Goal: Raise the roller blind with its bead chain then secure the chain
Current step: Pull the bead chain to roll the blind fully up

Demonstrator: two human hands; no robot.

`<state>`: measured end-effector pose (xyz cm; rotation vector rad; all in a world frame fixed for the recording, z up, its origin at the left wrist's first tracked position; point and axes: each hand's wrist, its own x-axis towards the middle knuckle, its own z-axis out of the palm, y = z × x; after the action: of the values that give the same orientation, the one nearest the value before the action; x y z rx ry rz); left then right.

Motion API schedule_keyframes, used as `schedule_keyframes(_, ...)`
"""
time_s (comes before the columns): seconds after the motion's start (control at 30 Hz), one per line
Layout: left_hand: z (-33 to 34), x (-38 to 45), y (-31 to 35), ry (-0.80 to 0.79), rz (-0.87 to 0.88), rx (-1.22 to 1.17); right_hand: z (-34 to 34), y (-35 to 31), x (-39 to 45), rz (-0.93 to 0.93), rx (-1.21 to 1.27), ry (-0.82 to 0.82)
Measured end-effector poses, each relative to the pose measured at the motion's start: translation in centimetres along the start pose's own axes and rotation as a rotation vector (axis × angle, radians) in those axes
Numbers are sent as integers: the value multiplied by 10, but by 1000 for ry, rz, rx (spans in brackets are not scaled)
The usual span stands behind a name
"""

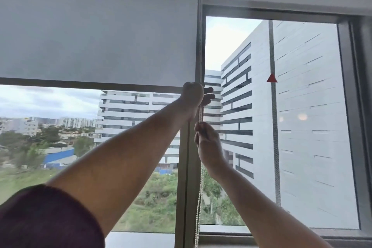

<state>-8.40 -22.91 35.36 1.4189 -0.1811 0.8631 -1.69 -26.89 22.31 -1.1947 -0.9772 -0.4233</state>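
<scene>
A grey roller blind [96, 32] covers the upper half of the left window pane; its dark bottom bar [90, 83] lies level about mid-height. The white bead chain [199, 193] hangs along the blind's right edge, in front of the window mullion. My left hand [194, 94] is raised to the bottom bar's right end, closed around the chain. My right hand [208, 143] sits just below it, fingers pinched on the same chain. Below my right hand the chain drops to the sill.
The grey mullion [184, 187] stands between the two panes. The right pane [302, 127] is uncovered, with a red triangle sticker [272, 78] on it. The window sill [225, 235] runs along the bottom. White buildings and trees lie outside.
</scene>
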Motion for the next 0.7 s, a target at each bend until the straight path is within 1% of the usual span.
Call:
schedule_keyframes(0.07,2,2,-1,33,-21,13,-5,7,-6,8,-20,-25)
schedule_keyframes(0.13,1,2,-9,76,16,70,-9,12,-8,27,-29,-53)
schedule_keyframes(0.2,-2,2,-19,104,70,79,-15,16,-7,61,-21,-83)
schedule_keyframes(0.3,-9,0,-28,105,122,48,-27,11,1,169,15,-209)
schedule_keyframes(0.37,-13,-1,-33,112,145,54,-34,0,11,227,-23,-277)
schedule_keyframes(0.43,-16,-5,-43,117,158,67,-38,-15,26,223,-24,-262)
schedule_keyframes(0.53,-17,-14,-61,86,153,36,-35,-39,50,187,52,-200)
schedule_keyframes(0.7,-18,-23,-88,15,119,-12,-18,-69,90,234,161,-117)
